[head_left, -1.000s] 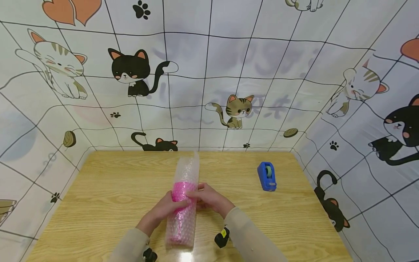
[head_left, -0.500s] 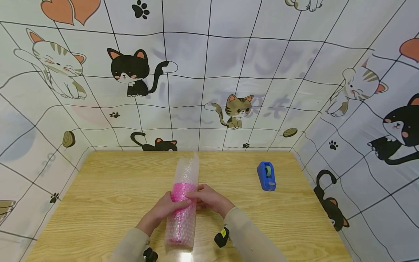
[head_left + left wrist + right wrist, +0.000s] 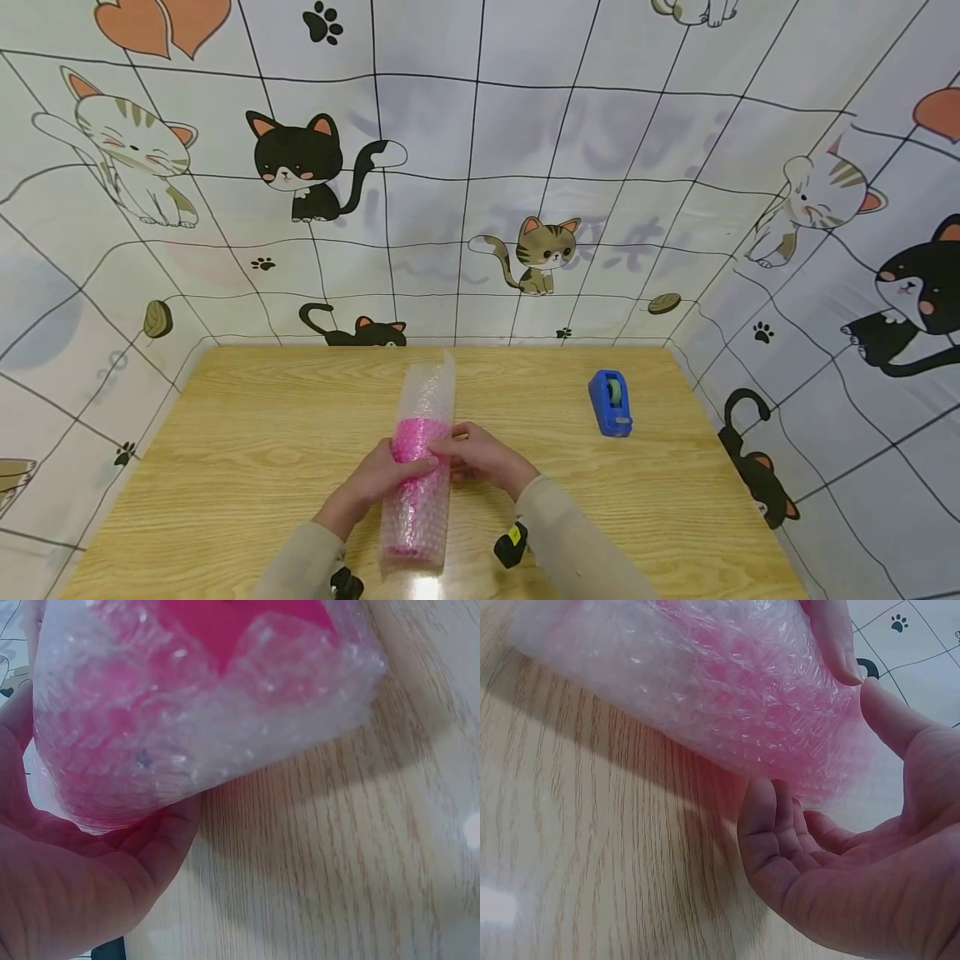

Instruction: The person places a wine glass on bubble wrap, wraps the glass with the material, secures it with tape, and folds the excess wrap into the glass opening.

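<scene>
A pink object [image 3: 225,626], its kind hidden by the wrapping, lies rolled in clear bubble wrap [image 3: 429,387] in the middle of the table in the head view. The wrap reaches past the pink part at the far end. From the left side my left hand [image 3: 375,477] grips the roll, thumb across the top and fingers curled under its side. My right hand [image 3: 483,457] holds the right side, its thumb on top close to the left thumb. In the right wrist view its curled fingers [image 3: 761,817] sit at the roll's lower edge.
A blue tape dispenser [image 3: 611,404] with a roll of tape stands at the back right of the wooden table [image 3: 262,417]. Behind and at both sides hangs a cloth [image 3: 427,208] printed with cats and grid lines.
</scene>
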Demonstrator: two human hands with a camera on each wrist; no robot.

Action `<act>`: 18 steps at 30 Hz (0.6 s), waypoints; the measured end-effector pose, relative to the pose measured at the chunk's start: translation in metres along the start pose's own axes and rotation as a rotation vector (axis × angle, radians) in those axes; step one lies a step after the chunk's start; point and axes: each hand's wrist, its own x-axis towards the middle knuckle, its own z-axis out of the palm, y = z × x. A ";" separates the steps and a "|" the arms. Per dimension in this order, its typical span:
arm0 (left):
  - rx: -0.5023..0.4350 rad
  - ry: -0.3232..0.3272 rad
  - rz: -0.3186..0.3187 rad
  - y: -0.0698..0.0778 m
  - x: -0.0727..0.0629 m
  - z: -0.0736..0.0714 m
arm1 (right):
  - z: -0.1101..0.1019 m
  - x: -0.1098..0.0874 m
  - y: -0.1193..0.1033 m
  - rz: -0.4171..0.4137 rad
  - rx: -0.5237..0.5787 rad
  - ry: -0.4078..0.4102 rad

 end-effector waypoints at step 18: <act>-0.002 0.000 -0.007 -0.004 0.001 0.001 | -0.006 -0.002 0.003 0.001 -0.056 0.009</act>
